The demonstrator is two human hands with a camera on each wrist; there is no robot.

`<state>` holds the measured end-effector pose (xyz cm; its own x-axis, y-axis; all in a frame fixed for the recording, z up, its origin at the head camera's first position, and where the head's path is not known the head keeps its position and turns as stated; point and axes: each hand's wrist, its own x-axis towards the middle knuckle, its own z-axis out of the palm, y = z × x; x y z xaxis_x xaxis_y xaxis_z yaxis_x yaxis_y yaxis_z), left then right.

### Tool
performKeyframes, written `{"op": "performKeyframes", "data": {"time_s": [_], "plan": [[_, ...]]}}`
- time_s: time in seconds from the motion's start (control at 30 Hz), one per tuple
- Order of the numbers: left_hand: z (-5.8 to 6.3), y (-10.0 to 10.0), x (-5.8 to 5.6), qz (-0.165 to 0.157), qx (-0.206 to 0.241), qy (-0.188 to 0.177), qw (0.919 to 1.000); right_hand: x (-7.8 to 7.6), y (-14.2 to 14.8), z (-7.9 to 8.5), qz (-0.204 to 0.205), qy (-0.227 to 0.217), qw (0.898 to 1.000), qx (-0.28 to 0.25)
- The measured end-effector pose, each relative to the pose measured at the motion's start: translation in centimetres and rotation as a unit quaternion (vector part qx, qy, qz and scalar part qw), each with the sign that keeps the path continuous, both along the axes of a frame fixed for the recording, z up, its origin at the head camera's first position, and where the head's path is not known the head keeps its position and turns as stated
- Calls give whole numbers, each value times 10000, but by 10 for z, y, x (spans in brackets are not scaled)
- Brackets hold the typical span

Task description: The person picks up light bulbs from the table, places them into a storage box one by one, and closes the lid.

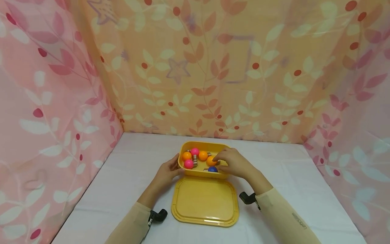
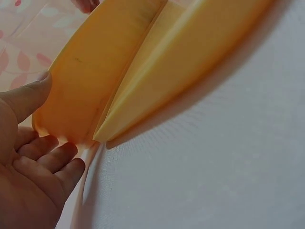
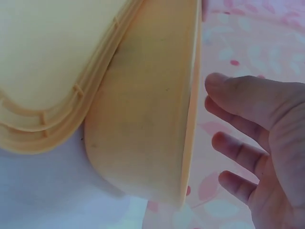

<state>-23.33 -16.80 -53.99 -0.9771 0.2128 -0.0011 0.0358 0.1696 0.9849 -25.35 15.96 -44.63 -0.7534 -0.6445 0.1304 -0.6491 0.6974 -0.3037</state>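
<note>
A yellow plastic box [image 1: 199, 173] stands without its lid and holds several small bulbs with silver screw bases. In it are pink bulbs [image 1: 189, 164], orange bulbs [image 1: 202, 155] and a blue bulb [image 1: 213, 169]. My left hand [image 1: 164, 174] grips the box's left end, thumb on the front wall and fingers round the corner. Over the right end reaches my right hand [image 1: 236, 163], fingers apart and nothing visible between them. Its fingertips appear close to the nearest orange bulb [image 1: 211, 160]; whether they touch it I cannot tell.
The yellow lid [image 1: 205, 201] lies flat on the white tablecloth [image 1: 134, 159], just in front of the box. Patterned cloth [image 1: 210, 78] hangs behind and on both sides. A small black camera [image 1: 248, 198] sits at each wrist.
</note>
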Motion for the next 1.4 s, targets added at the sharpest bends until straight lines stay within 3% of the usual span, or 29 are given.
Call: {"op": "performKeyframes", "data": {"time_s": [0.4, 0.63, 0.73, 0.93, 1.17, 1.4], "plan": [[7, -13, 0, -116, -471, -56, 9988, 36, 30, -10, -620, 551, 9949, -572], [14, -27, 17, -285, -1164, -87, 9928, 55, 43, -20, -596, 1047, 9887, -891], [15, -34, 27, -441, -1675, 30, 9849, 63, 48, -21, -507, 1205, 9862, -1011], [15, -51, 48, -805, -2642, 377, 9604, 75, 58, -24, -547, 1165, 9866, -1001], [17, -63, 66, -1574, -2907, 584, 9420, 88, 69, -33, -643, 769, 9890, -1085], [22, -64, 72, -1741, -3318, 634, 9250, 97, 77, -43, -863, 179, 9895, -1146]]}}
